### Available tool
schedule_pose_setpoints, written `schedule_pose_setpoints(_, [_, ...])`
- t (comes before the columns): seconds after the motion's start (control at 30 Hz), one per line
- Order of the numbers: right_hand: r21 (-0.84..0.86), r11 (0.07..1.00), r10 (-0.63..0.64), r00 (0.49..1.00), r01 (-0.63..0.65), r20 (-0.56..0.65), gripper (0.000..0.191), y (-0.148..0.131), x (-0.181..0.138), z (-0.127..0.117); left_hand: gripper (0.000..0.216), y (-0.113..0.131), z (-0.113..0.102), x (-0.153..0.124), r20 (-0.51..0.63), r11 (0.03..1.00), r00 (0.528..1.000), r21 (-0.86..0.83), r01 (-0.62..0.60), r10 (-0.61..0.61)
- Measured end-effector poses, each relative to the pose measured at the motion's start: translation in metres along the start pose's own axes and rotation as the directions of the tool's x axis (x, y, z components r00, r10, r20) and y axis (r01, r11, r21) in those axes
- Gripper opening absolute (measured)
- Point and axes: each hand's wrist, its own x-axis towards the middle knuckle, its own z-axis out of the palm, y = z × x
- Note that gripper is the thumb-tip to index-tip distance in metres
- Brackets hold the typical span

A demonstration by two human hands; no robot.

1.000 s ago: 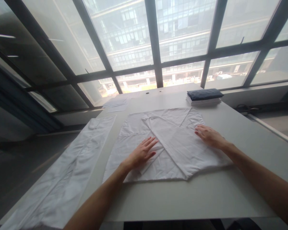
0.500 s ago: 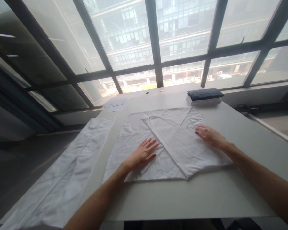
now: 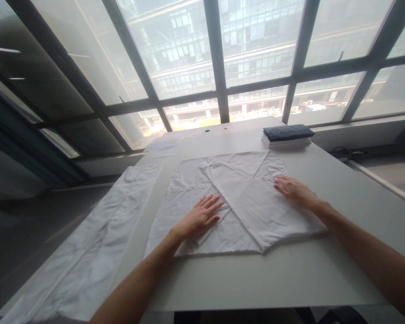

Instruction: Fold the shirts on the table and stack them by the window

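Note:
A white garment [image 3: 246,198] lies partly folded in front of me, with one panel crossing over the other in a diagonal edge. My left hand [image 3: 200,215] rests on its near left part, palm down with the fingers spread, beside that diagonal edge. On the garment's right side lies my right hand [image 3: 295,191], its fingers stretched out flat and pointing left. Neither hand grips the fabric. The fabric shows creases and a seam across its left part.
A second white garment [image 3: 104,238] hangs along the left side of the white table [image 3: 256,288]. At the back right sits a folded dark blue cloth [image 3: 288,132] on a stack of folded white cloths [image 3: 286,143]. White sheets [image 3: 164,146] lie back left, near large windows.

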Motion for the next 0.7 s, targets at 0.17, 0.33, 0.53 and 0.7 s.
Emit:
schedule_pose_setpoints(0.17, [-0.014, 1.0, 0.006, 1.0, -0.006, 0.012, 0.046, -0.002, -0.0007, -0.0014, 0.052, -0.0018, 0.0014, -0.0004, -0.01, 1.0, 1.0, 0.002, -0.003, 0.003])
schedule_pose_setpoints(0.33, [-0.018, 1.0, 0.008, 1.0, -0.008, 0.016, 0.046, -0.0029, -0.0007, -0.0024, 0.053, -0.0007, 0.0001, -0.0002, 0.006, 1.0, 1.0, -0.001, 0.008, -0.008])
schedule_pose_setpoints(0.53, [-0.013, 1.0, 0.0, 1.0, 0.0, 0.006, 0.044, -0.0037, -0.0009, -0.0036, 0.054, -0.0005, -0.0007, -0.0002, 0.032, 1.0, 0.999, 0.005, 0.012, -0.012])
schedule_pose_setpoints(0.7, [-0.004, 1.0, 0.007, 1.0, -0.007, -0.006, 0.041, -0.0054, -0.0011, -0.0054, 0.053, -0.0016, 0.0003, -0.0002, 0.022, 1.0, 1.0, -0.008, 0.008, -0.008])
